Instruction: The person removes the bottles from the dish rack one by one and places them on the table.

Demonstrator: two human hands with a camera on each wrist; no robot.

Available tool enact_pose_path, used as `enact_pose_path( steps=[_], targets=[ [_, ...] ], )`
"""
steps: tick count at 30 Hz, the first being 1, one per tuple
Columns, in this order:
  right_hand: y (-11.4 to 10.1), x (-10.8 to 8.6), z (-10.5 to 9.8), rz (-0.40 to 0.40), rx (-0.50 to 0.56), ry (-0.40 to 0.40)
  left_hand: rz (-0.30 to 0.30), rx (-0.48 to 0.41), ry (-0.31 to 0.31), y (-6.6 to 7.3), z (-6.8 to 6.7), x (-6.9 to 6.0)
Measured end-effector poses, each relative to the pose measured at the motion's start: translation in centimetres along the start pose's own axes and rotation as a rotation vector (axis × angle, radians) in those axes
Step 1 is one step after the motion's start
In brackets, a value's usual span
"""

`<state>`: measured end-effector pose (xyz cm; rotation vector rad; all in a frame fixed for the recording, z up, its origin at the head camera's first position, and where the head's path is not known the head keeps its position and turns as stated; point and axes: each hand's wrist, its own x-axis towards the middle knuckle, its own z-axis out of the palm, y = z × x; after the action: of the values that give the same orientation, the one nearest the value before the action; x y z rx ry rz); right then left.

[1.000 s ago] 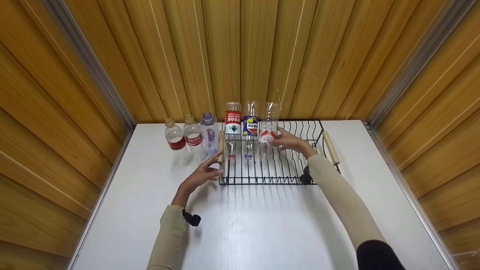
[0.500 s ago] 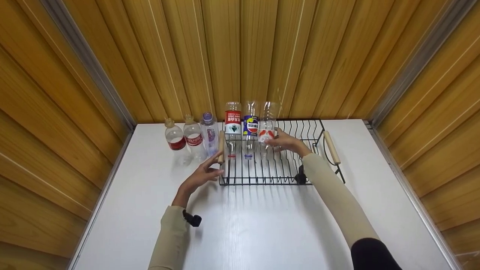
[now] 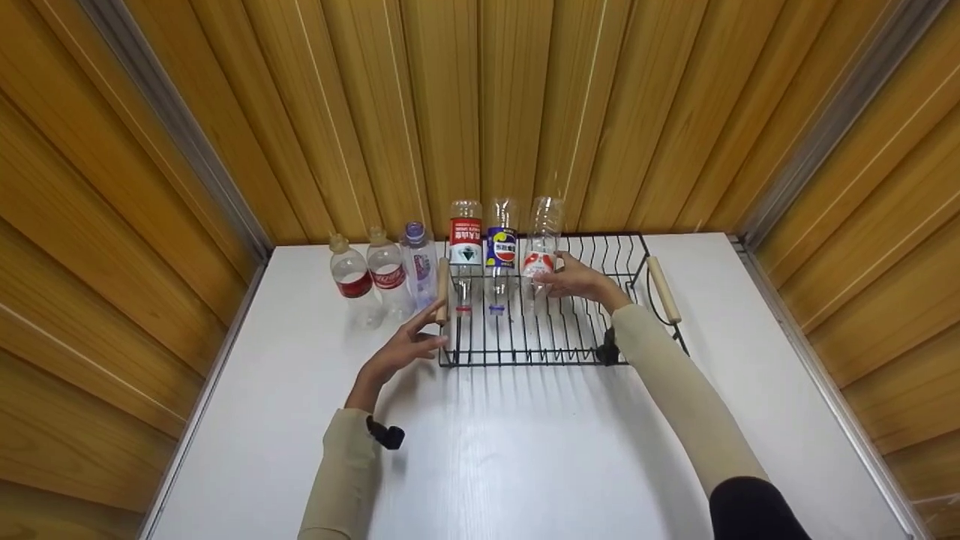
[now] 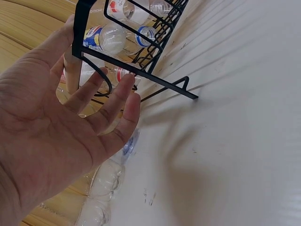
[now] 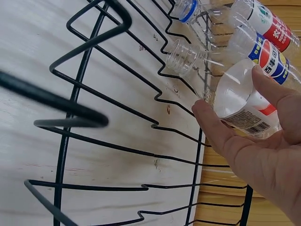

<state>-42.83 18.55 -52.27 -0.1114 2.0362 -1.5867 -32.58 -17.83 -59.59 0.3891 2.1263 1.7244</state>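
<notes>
My right hand (image 3: 583,282) grips a clear plastic bottle (image 3: 547,221) with a red-and-white label, around its label. The bottle is upside down over the black wire rack (image 3: 525,365); in the right wrist view its uncapped neck (image 5: 182,57) points down among the wires. To its left, two more bottles stand inverted in the rack: one with a blue-and-yellow label (image 3: 502,247) and a blue ring, one with a red-and-white label (image 3: 466,241). My left hand (image 3: 397,354) touches the rack's left wooden handle (image 3: 442,289) with its fingers mostly straight.
Left of the rack stand two clear bottles with red labels, the outer bottle (image 3: 352,277) and the inner bottle (image 3: 388,271), and a purple-tinted bottle (image 3: 420,262). A second wooden handle (image 3: 663,289) is at the rack's right. A wood-panel wall (image 3: 517,112) rises behind the white table (image 3: 480,457).
The bottle in my right hand first shifts slightly left toward the blue-labelled one, then back right and a little up. My left hand stays at the handle.
</notes>
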Motion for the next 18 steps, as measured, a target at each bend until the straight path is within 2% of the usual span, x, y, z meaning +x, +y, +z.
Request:
enact_pose_path(
  steps=[4, 9, 18],
  targets=[
    [-0.3, -0.4, -0.5, -0.014, 0.01, 0.005, -0.001, -0.001, 0.013, 0.2, -0.1, -0.1],
    [-0.2, -1.1, -1.2, -0.007, 0.025, 0.013, 0.005, -0.006, 0.001, 0.2, 0.0, 0.0],
    [-0.1, -3.6, -2.0, -0.018, 0.04, 0.018, -0.005, -0.022, -0.019, 0.3, -0.1, -0.2]
  ],
)
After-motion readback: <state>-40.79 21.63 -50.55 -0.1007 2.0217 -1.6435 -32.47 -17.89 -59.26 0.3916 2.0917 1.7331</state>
